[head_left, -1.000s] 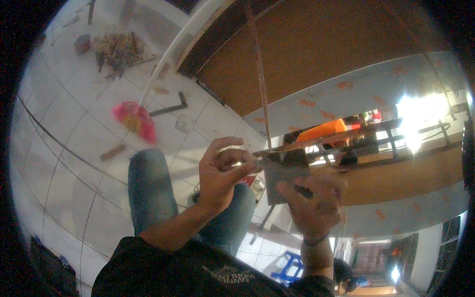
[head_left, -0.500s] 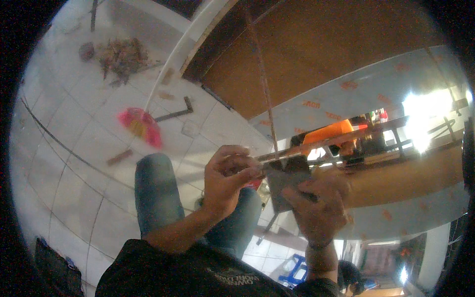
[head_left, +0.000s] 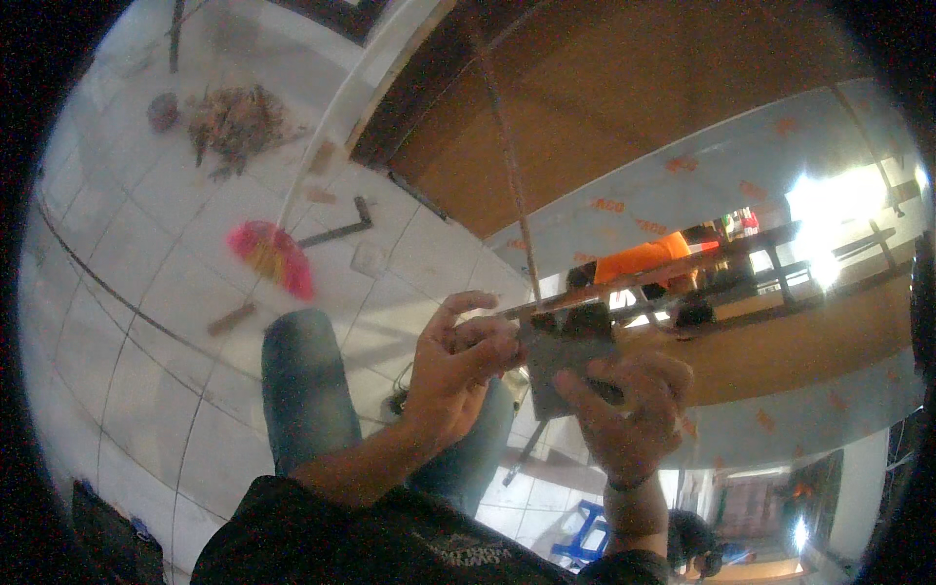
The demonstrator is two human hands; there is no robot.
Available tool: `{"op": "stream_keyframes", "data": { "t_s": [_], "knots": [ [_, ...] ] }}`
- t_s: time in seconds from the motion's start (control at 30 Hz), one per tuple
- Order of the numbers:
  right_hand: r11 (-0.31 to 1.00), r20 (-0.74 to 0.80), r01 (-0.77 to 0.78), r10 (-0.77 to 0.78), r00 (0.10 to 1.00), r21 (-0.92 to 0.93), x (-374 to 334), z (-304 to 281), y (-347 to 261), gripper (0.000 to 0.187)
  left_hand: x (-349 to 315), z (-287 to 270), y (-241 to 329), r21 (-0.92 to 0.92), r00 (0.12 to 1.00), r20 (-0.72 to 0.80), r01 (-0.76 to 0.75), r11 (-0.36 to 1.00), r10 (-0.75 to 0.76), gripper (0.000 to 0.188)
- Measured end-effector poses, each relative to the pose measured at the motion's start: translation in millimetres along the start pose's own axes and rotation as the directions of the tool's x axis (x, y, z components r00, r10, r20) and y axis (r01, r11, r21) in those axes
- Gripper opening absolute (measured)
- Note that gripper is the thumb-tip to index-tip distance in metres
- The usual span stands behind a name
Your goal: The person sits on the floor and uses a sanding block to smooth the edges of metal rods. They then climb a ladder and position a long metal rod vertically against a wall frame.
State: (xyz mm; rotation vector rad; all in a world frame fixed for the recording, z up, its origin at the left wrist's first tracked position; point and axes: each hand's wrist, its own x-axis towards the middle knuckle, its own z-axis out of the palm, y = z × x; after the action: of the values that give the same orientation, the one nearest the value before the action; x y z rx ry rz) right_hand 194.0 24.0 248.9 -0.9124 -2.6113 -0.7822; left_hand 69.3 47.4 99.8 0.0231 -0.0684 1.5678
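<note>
A dark grey, flat, square-edged piece (head_left: 554, 369) is held up in front of my knees. My right hand (head_left: 632, 414) grips its right side, thumb across the face and fingers curled at the edge. Beside the left edge is my left hand (head_left: 453, 366), its thumb and fingers drawn together with the index finger arched above. Whatever lies between those fingertips is too blurred to make out. Just behind the piece's upper edge runs a thin brown metal frame (head_left: 595, 295), and a narrow rod (head_left: 514, 185) rises from there.
Large brown panels (head_left: 624, 97) with grey printed film stand ahead and right. On the tiled floor lie a pink-and-yellow broom (head_left: 271, 258), a dark angled bar (head_left: 336, 230), a debris heap (head_left: 237, 127) and a cable (head_left: 127, 292). A person in orange (head_left: 643, 258) shows beyond the frame; a blue stool (head_left: 582, 534) stands below.
My left hand has shifted slightly, its index finger lifting a little higher. The right hand keeps its hold on the grey piece. The whole view has moved slightly.
</note>
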Motion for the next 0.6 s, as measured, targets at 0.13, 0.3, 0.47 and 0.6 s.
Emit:
{"op": "stream_keyframes", "data": {
  "t_s": [0.13,0.3,0.47,0.6],
  "knots": [
    [0.996,-0.049,-0.043,0.047,0.998,0.079,-4,6,0,0.036,2,-7,-3,0.146,0.989,0.042,-0.146,0.979,0.141,0.05],
    [0.919,-0.241,-0.383,0.352,0.905,-0.094,-22,6,13,0.025,-1,-9,-4,0.195,0.958,0.034,-0.287,0.938,0.286,0.058],
    [0.918,-0.396,-0.338,0.237,0.887,-0.206,-33,3,39,0.025,0,-10,3,0.147,0.977,0.023,-0.213,0.966,0.212,0.053],
    [0.961,-0.316,-0.259,0.217,0.923,-0.097,-39,19,23,0.032,2,-17,-1,0.12,0.965,0.129,-0.244,0.962,0.229,0.051]
  ]
}}
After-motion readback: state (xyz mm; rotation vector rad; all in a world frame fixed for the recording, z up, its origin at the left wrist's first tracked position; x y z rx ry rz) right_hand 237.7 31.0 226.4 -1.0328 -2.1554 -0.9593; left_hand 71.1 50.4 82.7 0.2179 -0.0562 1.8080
